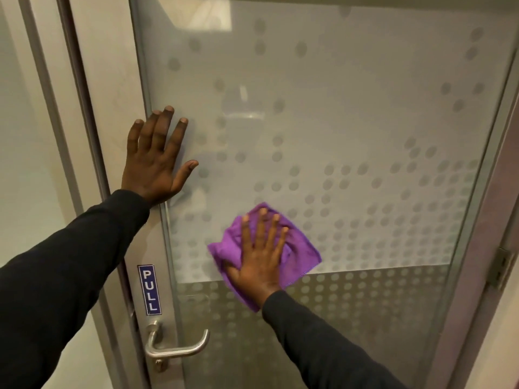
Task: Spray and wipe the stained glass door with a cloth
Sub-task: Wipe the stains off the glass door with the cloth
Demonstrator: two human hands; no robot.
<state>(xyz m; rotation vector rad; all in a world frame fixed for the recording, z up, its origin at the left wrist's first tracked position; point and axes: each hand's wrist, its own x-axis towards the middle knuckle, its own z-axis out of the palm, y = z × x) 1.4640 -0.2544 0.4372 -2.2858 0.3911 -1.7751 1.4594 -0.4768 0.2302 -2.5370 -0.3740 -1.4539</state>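
A frosted glass door with a pattern of round dots fills the view. My right hand lies flat, fingers spread, pressing a purple cloth against the glass at mid height. My left hand rests flat on the door's left edge, half on the metal frame and half on the glass, fingers apart and holding nothing. No spray bottle is in view.
A silver lever handle sits low on the left stile, below a blue PULL sign. A hinge shows on the right jamb. Another pale panel stands to the left of the door.
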